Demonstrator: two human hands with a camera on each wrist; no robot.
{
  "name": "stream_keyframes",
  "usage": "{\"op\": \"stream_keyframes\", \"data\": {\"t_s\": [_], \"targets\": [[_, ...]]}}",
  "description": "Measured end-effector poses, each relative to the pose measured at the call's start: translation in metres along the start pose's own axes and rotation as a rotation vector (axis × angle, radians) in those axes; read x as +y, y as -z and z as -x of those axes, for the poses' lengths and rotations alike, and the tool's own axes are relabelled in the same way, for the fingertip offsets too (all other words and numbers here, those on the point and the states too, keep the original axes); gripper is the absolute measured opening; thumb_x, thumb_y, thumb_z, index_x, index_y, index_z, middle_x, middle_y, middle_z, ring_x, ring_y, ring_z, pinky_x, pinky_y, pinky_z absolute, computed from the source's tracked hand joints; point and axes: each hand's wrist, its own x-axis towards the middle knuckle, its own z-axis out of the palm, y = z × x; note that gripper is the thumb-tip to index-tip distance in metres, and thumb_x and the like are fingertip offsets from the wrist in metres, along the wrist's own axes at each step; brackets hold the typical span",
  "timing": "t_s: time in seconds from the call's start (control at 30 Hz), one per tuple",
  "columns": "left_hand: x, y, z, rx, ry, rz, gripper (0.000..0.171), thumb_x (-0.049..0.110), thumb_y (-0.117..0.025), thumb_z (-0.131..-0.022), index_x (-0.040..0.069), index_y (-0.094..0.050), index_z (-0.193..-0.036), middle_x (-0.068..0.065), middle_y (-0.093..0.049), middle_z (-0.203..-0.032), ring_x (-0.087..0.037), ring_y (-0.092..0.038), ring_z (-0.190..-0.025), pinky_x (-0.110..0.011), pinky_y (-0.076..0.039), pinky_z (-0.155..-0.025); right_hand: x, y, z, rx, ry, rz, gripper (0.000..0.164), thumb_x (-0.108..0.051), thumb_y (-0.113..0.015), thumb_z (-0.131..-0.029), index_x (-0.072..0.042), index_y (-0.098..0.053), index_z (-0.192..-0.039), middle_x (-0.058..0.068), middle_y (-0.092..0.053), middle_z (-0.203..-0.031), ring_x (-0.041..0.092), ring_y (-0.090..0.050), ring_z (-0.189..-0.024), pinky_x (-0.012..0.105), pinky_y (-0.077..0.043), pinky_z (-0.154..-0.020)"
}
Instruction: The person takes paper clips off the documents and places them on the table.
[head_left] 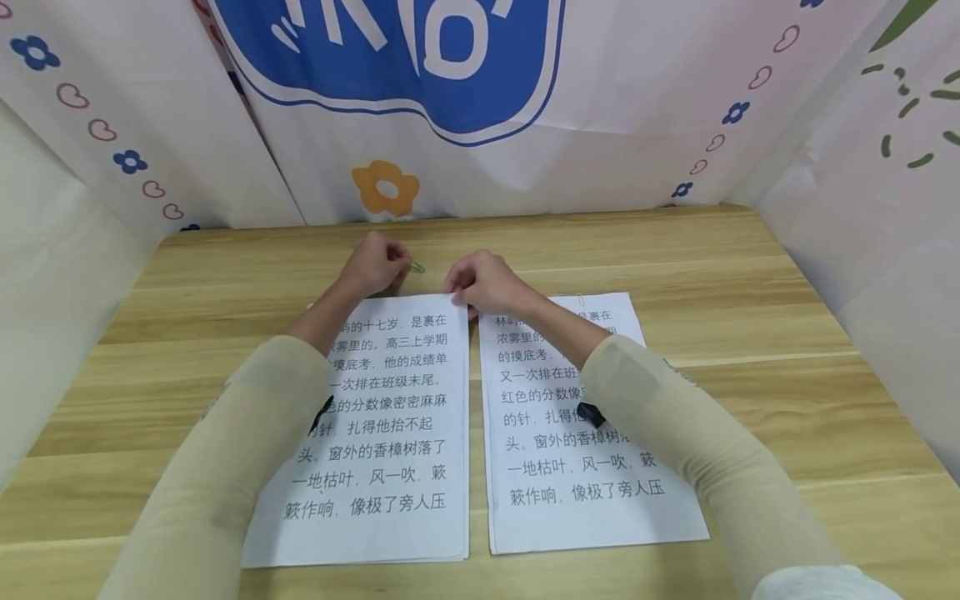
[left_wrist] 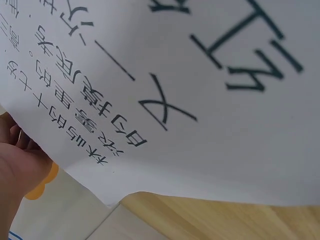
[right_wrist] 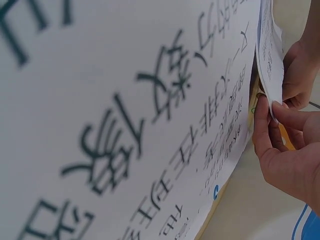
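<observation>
Your two cream sleeves come closest to the camera, the left sleeve (head_left: 225,450) slanting up across the outer side of the left stack of sheets (head_left: 382,433), the right sleeve (head_left: 675,417) crossing part of the right stack of sheets (head_left: 555,442). Both stacks lie side by side on the wood-grain bench (head_left: 795,333), a narrow strip of wood between them, each top page printed with large black Chinese characters. Your right hand (head_left: 487,283) pinches the upper inner corner of the left stack between thumb and fingers; the right wrist view shows that grip plainly, the paper edge caught between them. Your left hand (head_left: 375,265) is just beyond the top edge of the same stack, its fingers curled in and pinching a green paper clip (head_left: 417,267) that juts from the fingertips toward your other hand. One more clip, a yellowish one (head_left: 581,300), sits at the top edge of the right stack (your right forearm passes just beside it). Behind the bench hangs a white cloth (head_left: 637,125) bearing an orange flower (head_left: 367,196) and a blue panel (head_left: 360,75) with white lettering.
</observation>
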Motion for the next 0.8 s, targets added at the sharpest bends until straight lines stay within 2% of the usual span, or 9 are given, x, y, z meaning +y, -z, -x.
{"op": "stream_keyframes", "data": {"t_s": [0.13, 0.43, 0.8], "targets": [[-0.0009, 0.0003, -0.0008, 0.004, -0.013, -0.019, 0.012, 0.004, -0.06, -0.101, -0.002, -0.07, -0.105, -0.016, -0.066, -0.093, -0.023, -0.06, -0.08, -0.031, -0.051, -0.071, 0.0, -0.0004, -0.0005, 0.0, -0.001, -0.008, 0.014, 0.008, -0.069, -0.093, 0.001, -0.074, -0.104, 0.013, -0.068, -0.09, 0.019, -0.064, -0.073, 0.032, -0.061, -0.067], [0.0024, -0.0016, -0.0044, -0.002, -0.008, -0.083, 0.015, 0.007, -0.06, -0.103, -0.001, -0.071, -0.108, -0.017, -0.066, -0.101, -0.028, -0.06, -0.091, -0.036, -0.051, -0.079, -0.0002, -0.0004, -0.0006, 0.004, 0.003, -0.017, 0.013, 0.009, -0.069, -0.093, 0.002, -0.074, -0.103, 0.011, -0.067, -0.087, 0.018, -0.064, -0.071, 0.032, -0.061, -0.067], [0.0023, -0.0029, -0.007, 0.009, -0.037, -0.127, 0.017, 0.008, -0.06, -0.104, -0.003, -0.071, -0.109, -0.019, -0.066, -0.104, -0.03, -0.059, -0.094, -0.04, -0.05, -0.083, -0.0002, -0.0005, 0.0007, -0.001, 0.002, -0.017, 0.014, 0.008, -0.069, -0.093, 0.002, -0.074, -0.104, 0.011, -0.067, -0.089, 0.019, -0.064, -0.074, 0.034, -0.062, -0.068]]}}
